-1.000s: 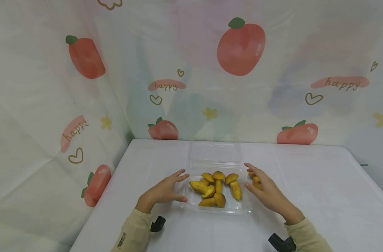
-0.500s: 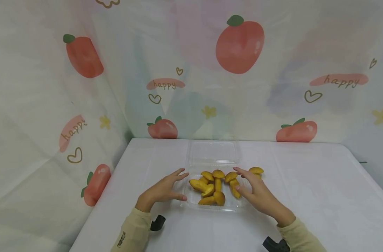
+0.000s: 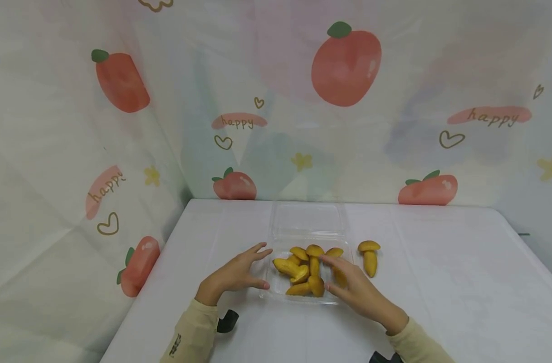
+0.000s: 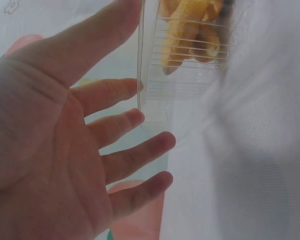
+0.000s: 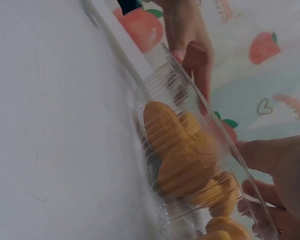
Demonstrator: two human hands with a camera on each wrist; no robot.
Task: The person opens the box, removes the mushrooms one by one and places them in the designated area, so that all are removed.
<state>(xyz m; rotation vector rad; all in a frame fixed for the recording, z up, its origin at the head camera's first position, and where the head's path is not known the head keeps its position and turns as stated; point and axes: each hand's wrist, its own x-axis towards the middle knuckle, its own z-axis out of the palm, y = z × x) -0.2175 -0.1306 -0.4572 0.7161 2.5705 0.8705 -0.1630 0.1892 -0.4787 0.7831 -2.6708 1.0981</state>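
Observation:
A clear plastic clamshell box (image 3: 298,300) stands on the table with several yellow-brown mushrooms (image 3: 314,251) inside. Its hinged lid (image 3: 307,220) lies back, away from the person. At the box's left rim is my left hand (image 3: 232,272), fingers spread and thumb apart; the left wrist view shows fingertips at the rim (image 4: 139,60) and nothing gripped. Over the box's right part reaches my right hand (image 3: 359,292), fingers extended, partly covering one mushroom (image 3: 333,252). In the right wrist view its fingers (image 5: 270,192) are beyond the clear rim, and no held thing shows.
One more mushroom (image 3: 369,258) lies on the white-covered table (image 3: 439,282), just right of the box. Behind and to the left hangs a pale cloth (image 3: 276,65) printed with peaches. Black wrist mounts (image 3: 228,321) sit at both sleeves.
My right hand has moved left from beside the box to over its right part. The mushroom outside the box, partly covered before, now shows whole. My left hand has stayed in place.

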